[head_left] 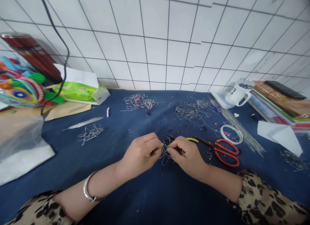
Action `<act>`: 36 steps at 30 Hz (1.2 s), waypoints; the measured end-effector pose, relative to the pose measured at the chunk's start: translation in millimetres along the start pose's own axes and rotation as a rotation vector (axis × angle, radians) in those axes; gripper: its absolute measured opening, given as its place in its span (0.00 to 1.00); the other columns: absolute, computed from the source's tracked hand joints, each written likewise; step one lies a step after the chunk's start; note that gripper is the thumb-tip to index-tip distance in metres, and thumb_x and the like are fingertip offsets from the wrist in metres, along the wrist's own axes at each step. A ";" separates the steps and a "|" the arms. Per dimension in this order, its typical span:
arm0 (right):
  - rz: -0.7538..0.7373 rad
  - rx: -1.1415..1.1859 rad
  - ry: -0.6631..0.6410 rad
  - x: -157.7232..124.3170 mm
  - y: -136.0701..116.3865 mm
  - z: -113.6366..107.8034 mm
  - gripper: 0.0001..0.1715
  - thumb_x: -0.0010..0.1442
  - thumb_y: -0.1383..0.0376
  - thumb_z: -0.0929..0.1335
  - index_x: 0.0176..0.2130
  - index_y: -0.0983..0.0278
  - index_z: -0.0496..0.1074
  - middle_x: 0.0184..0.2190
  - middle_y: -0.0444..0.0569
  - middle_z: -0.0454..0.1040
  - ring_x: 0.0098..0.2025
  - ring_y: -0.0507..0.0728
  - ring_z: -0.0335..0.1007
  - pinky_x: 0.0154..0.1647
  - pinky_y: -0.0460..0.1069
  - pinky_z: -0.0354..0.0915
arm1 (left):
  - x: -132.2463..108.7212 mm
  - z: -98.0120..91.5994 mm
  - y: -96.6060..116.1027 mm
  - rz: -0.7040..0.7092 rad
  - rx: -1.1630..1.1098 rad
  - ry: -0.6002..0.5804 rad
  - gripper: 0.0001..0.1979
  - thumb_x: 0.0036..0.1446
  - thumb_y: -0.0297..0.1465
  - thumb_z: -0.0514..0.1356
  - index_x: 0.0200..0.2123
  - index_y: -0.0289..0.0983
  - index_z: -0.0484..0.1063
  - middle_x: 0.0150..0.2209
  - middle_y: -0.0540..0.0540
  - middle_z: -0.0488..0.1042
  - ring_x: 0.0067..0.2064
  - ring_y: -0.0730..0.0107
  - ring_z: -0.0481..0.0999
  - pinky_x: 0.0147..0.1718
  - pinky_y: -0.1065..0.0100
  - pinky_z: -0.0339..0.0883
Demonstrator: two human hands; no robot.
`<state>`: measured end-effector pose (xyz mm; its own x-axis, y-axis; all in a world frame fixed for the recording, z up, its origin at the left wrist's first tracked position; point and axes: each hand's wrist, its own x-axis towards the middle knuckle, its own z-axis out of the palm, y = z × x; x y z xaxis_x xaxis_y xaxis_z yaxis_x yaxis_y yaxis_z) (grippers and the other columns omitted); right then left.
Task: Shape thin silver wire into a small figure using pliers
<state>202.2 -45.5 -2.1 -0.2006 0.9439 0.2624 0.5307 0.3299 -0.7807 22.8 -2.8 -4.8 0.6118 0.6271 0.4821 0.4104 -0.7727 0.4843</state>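
My left hand (pixel 142 152) and my right hand (pixel 189 155) meet near the middle of the blue cloth, fingertips pinched close together. Between them runs a thin bent silvery wire (pixel 166 158), whose loops hang below the fingers; both hands pinch it. Pliers with yellow grips (pixel 192 139) lie partly hidden behind my right hand. Just right of that hand rest scissors with orange handles (pixel 226 150). Beyond my hands sit two tangled heaps of wire pieces, a left heap (pixel 140 103) with some pink in it and a right heap (pixel 191 110).
A small wire bundle (pixel 90 133) and straight wires (pixel 84 122) lie left. On the right are a ring-shaped dish (pixel 231 134) with pink beads, long straight wires (pixel 242 129), a white mug (pixel 238 94) and stacked books (pixel 278 105). A tiled wall (pixel 155 47) stands behind.
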 end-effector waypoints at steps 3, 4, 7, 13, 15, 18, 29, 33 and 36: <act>0.012 0.009 -0.009 0.5 0.9 0.4 0.06 0.56 0.68 0.64 0.26 0.62 0.66 0.24 0.42 0.66 0.31 0.51 0.62 0.37 0.48 0.58 | 1.4 0.2 0.4 -0.012 -0.009 -0.003 0.08 0.54 0.22 0.53 0.29 0.34 0.71 0.25 0.48 0.67 0.28 0.73 0.66 0.26 0.71 0.60; 0.025 0.012 -0.009 0.8 1.2 0.5 0.06 0.55 0.68 0.64 0.26 0.62 0.67 0.25 0.42 0.67 0.31 0.51 0.63 0.37 0.48 0.58 | 1.8 0.1 0.4 -0.015 -0.012 -0.007 0.08 0.54 0.22 0.53 0.29 0.34 0.71 0.26 0.48 0.68 0.28 0.73 0.67 0.27 0.71 0.61; 0.072 0.030 -0.015 1.6 1.6 0.0 0.06 0.55 0.68 0.65 0.27 0.62 0.68 0.25 0.42 0.67 0.32 0.52 0.63 0.36 0.47 0.58 | 2.1 -0.4 -0.2 -0.013 -0.021 -0.042 0.08 0.56 0.23 0.52 0.31 0.34 0.71 0.28 0.46 0.69 0.30 0.71 0.69 0.30 0.70 0.62; 0.137 0.067 -0.031 2.4 2.0 -0.7 0.06 0.55 0.68 0.64 0.27 0.62 0.68 0.25 0.42 0.67 0.31 0.51 0.63 0.35 0.47 0.59 | 1.8 -0.9 -3.7 0.007 -0.052 -0.095 0.07 0.58 0.23 0.52 0.35 0.34 0.70 0.32 0.45 0.71 0.34 0.69 0.70 0.33 0.68 0.65; 0.147 0.078 -0.035 2.5 2.2 -0.4 0.05 0.55 0.67 0.64 0.27 0.62 0.68 0.25 0.42 0.67 0.31 0.51 0.63 0.35 0.47 0.59 | 2.6 -0.8 -5.0 0.018 -0.063 -0.110 0.07 0.58 0.23 0.53 0.35 0.33 0.70 0.32 0.45 0.71 0.34 0.69 0.70 0.34 0.68 0.65; 0.163 0.094 -0.050 2.6 2.1 -0.3 0.05 0.55 0.67 0.65 0.28 0.62 0.69 0.26 0.42 0.67 0.31 0.51 0.63 0.35 0.46 0.58 | 4.1 -1.1 -7.5 0.070 -0.050 -0.139 0.07 0.58 0.23 0.52 0.35 0.34 0.70 0.31 0.44 0.71 0.34 0.68 0.70 0.34 0.66 0.65; 0.286 0.268 -0.056 5.1 1.6 -7.1 0.08 0.56 0.63 0.64 0.28 0.63 0.68 0.22 0.40 0.63 0.24 0.48 0.56 0.25 0.43 0.55 | 11.2 -11.8 -9.0 0.077 -0.217 -0.156 0.09 0.58 0.22 0.51 0.39 0.35 0.68 0.33 0.45 0.71 0.36 0.68 0.69 0.36 0.66 0.65; 0.283 0.298 -0.070 4.7 2.9 -7.1 0.09 0.56 0.62 0.64 0.28 0.64 0.66 0.22 0.39 0.61 0.24 0.47 0.55 0.25 0.43 0.55 | 10.9 -10.5 -7.0 -0.081 -0.321 -0.108 0.06 0.58 0.23 0.52 0.37 0.36 0.68 0.34 0.46 0.69 0.38 0.69 0.68 0.39 0.66 0.63; 0.275 0.299 -0.107 4.8 3.3 -7.0 0.10 0.57 0.61 0.63 0.28 0.64 0.65 0.22 0.39 0.60 0.24 0.47 0.54 0.26 0.43 0.55 | 8.4 -5.2 -7.2 -0.242 -0.459 -0.062 0.03 0.58 0.25 0.53 0.36 0.36 0.66 0.35 0.46 0.68 0.38 0.69 0.67 0.40 0.66 0.62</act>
<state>208.7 -39.8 0.5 -0.1773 0.9838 -0.0264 0.3169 0.0316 -0.9479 21.4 8.6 -0.5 0.5809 0.7645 0.2794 0.2148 -0.4750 0.8533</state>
